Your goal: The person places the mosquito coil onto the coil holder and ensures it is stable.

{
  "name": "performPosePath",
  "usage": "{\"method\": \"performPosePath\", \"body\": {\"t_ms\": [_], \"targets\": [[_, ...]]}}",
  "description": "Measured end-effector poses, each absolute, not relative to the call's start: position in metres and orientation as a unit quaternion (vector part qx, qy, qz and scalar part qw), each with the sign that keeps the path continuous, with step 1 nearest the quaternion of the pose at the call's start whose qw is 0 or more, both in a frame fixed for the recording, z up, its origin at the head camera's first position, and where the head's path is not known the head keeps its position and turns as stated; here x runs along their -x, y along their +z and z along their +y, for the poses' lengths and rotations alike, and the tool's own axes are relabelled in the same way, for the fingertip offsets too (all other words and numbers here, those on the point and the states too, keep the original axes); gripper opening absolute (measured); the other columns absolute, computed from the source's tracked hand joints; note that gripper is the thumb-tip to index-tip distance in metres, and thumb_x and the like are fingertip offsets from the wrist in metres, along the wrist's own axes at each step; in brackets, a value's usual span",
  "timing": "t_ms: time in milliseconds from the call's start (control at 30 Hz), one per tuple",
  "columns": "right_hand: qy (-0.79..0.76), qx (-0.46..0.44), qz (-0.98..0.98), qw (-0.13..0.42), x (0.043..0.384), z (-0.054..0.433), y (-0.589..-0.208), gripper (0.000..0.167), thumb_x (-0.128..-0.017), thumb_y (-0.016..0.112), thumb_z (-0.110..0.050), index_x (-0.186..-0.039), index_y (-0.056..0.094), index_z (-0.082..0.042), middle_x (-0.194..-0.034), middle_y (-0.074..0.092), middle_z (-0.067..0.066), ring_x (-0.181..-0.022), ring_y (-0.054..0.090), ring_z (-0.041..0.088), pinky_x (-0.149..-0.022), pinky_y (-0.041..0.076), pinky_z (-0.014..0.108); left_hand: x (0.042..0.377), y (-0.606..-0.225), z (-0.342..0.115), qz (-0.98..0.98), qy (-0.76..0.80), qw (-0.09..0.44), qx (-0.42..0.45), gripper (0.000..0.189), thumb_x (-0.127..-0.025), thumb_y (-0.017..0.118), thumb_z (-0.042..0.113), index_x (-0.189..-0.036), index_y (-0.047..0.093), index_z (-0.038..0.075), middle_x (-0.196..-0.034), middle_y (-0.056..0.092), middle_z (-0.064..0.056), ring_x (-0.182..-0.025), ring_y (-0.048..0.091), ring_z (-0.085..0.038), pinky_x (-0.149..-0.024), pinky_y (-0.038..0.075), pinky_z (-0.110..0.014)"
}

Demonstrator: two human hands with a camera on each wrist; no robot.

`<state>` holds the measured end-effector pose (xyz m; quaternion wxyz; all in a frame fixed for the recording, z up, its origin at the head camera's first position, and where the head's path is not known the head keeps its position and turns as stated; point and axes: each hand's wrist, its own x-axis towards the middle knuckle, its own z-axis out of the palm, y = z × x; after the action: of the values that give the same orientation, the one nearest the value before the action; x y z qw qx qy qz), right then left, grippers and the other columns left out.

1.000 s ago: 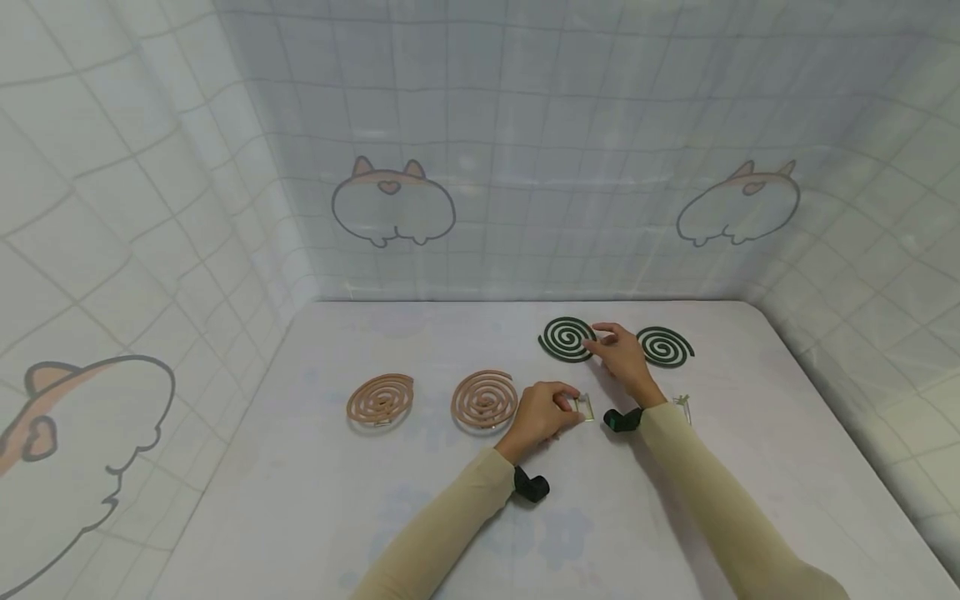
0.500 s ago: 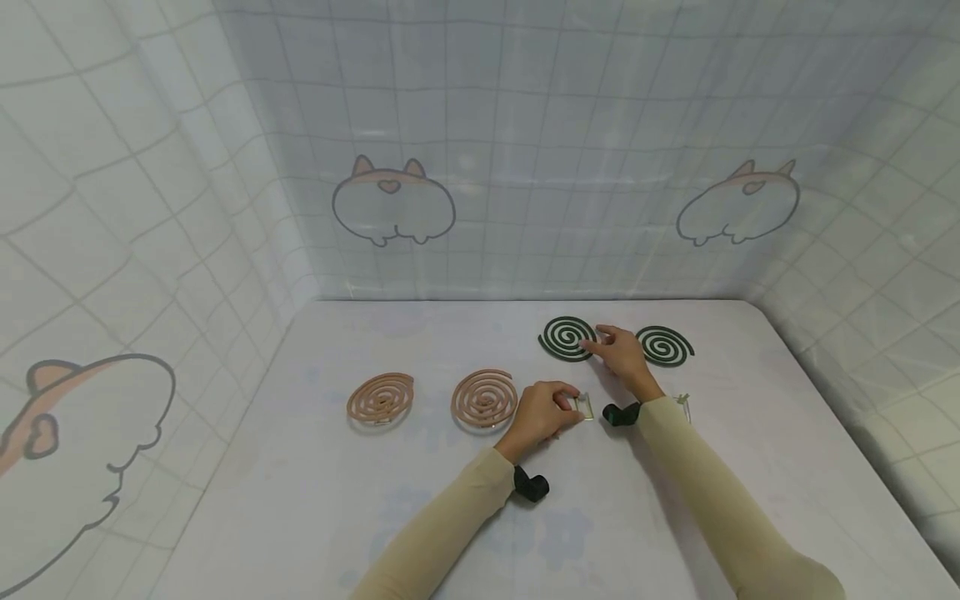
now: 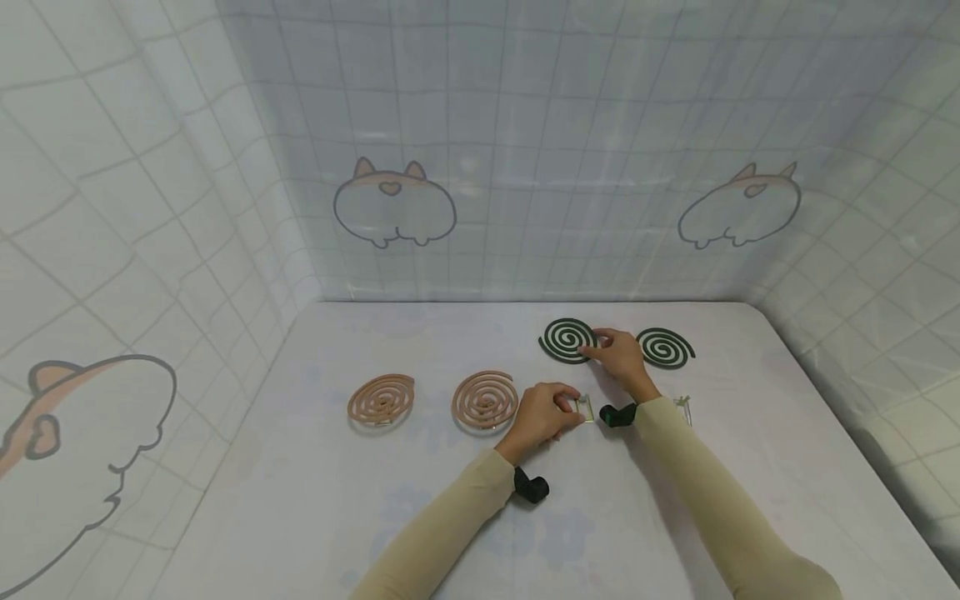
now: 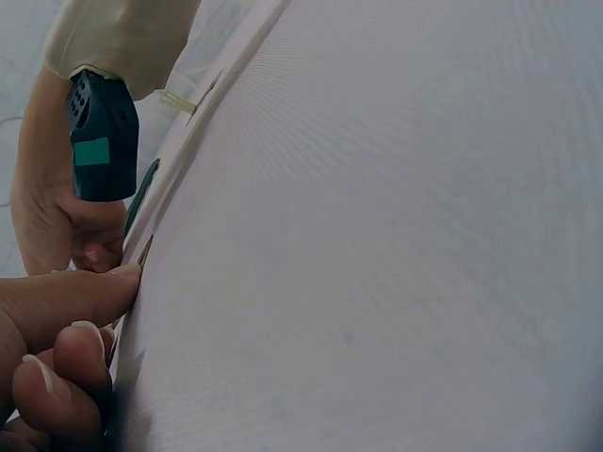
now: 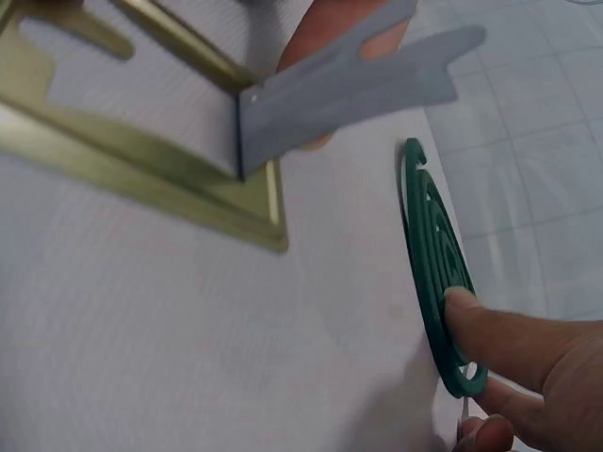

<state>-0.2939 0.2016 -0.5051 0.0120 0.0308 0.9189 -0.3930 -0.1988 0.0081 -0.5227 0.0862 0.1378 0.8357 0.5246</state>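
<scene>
In the head view, my left hand (image 3: 538, 417) pinches the edge of a small metal mosquito coil stand (image 3: 587, 409) on the table. The stand's upright tab (image 5: 353, 99) shows blurred and close in the right wrist view. My right hand (image 3: 624, 357) pinches the right side of a flat green mosquito coil (image 3: 564, 342). Its thumb (image 5: 485, 325) lies on the coil's rings, with fingers at the rim below. A second green mosquito coil (image 3: 665, 347) lies just right of that hand.
Two brown mosquito coils (image 3: 381, 399) (image 3: 485, 401) sit raised on stands at left. Another metal stand (image 3: 683, 408) is beside my right forearm. The white table (image 3: 292, 500) ends at a tiled-pattern curtain (image 3: 525, 167) behind and at the sides.
My right hand's index finger has drawn in to the green coil's right rim, and its thumb has moved slightly further onto the rings. My left hand stays at the stand.
</scene>
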Motion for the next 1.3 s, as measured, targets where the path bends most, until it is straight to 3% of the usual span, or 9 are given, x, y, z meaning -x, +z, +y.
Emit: {"method": "performPosePath", "body": {"t_ms": [133,333,667,1300], "targets": [[-0.408,-0.042,0.912,0.014,0.295,0.201,-0.506,0.062,-0.09,0.081,-0.03,-0.142,0.058,-0.005,-0.116,0.062,0.022,-0.096,0.057,0.033,-0.079,0.047,0.043,0.199,-0.524,0.009,0.836,0.524,0.087,-0.142,0.03,-0.086,0.084,0.013,-0.115,0.075,0.01,-0.076,0.064,0.009,-0.039,0.053,-0.007,-0.037,0.043,-0.025],[-0.451,-0.053,0.891,0.006,0.295,0.199,-0.507,0.063,-0.09,0.082,-0.027,-0.143,0.054,-0.008,-0.105,0.06,0.015,-0.083,0.053,0.026,-0.069,0.043,0.037,0.201,-0.523,0.008,0.837,0.521,0.084,-0.142,0.03,-0.086,0.085,0.014,-0.115,0.075,0.01,-0.076,0.064,0.008,-0.039,0.053,-0.007,-0.037,0.044,-0.025],[-0.493,-0.035,0.869,-0.021,0.289,0.197,-0.509,0.06,-0.094,0.078,-0.026,-0.146,0.05,-0.013,-0.117,0.063,0.02,-0.092,0.06,0.028,-0.069,0.047,0.034,0.2,-0.523,0.009,0.837,0.522,0.084,-0.138,0.031,-0.086,0.085,0.013,-0.115,0.075,0.009,-0.076,0.064,0.008,-0.039,0.052,-0.007,-0.037,0.043,-0.025],[-0.543,0.019,0.839,-0.034,0.284,0.186,-0.506,0.068,-0.095,0.077,-0.024,-0.153,0.041,-0.021,-0.103,0.073,0.014,-0.07,0.067,0.027,-0.055,0.051,0.03,0.199,-0.526,0.009,0.835,0.526,0.081,-0.141,0.03,-0.086,0.085,0.015,-0.114,0.076,0.01,-0.075,0.065,0.009,-0.038,0.052,-0.007,-0.037,0.042,-0.024]]}}
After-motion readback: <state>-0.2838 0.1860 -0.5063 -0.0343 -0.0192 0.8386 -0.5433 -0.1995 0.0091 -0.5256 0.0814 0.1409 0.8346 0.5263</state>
